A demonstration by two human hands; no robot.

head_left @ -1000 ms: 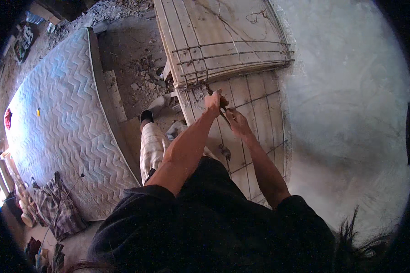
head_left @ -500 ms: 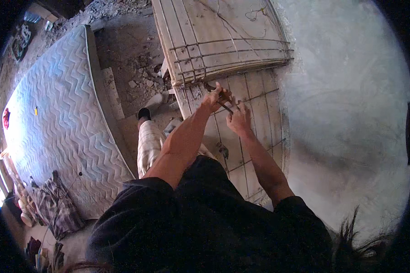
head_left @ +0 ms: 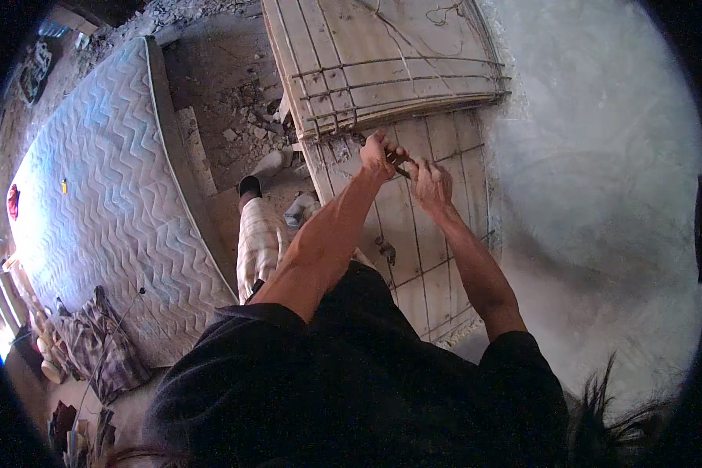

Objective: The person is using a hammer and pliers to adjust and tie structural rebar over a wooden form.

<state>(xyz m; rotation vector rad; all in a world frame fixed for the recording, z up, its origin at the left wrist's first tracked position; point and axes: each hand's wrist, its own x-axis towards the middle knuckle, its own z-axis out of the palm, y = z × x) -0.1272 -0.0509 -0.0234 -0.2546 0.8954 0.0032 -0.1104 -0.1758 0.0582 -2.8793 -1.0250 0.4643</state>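
My left hand (head_left: 378, 154) is closed just below the upper panel's front edge. Beside it on the right, my right hand (head_left: 431, 184) has its fingers curled in. Between the two runs a dark, narrow hand tool (head_left: 399, 167), perhaps metal, gripped from both sides; its exact kind is hidden by my fingers. Below them lies a pale panel (head_left: 402, 218) crossed by thin rods in a grid. A second pale panel (head_left: 398, 47) sits higher and farther off, with rods (head_left: 402, 101) running along its near edge. On the lower panel is a small dark lump (head_left: 385, 249).
A quilted mattress (head_left: 117, 195) takes up the left side, with crumpled checked cloth (head_left: 101, 343) at its near end. Rubble (head_left: 249, 129) covers the ground beyond my foot (head_left: 249, 186). A smooth grey surface (head_left: 600, 195) borders the panels on the right.
My hands have come closer together, and the right one has risen toward the left. Less of the dark tool shows between them. The whole view has shifted slightly.
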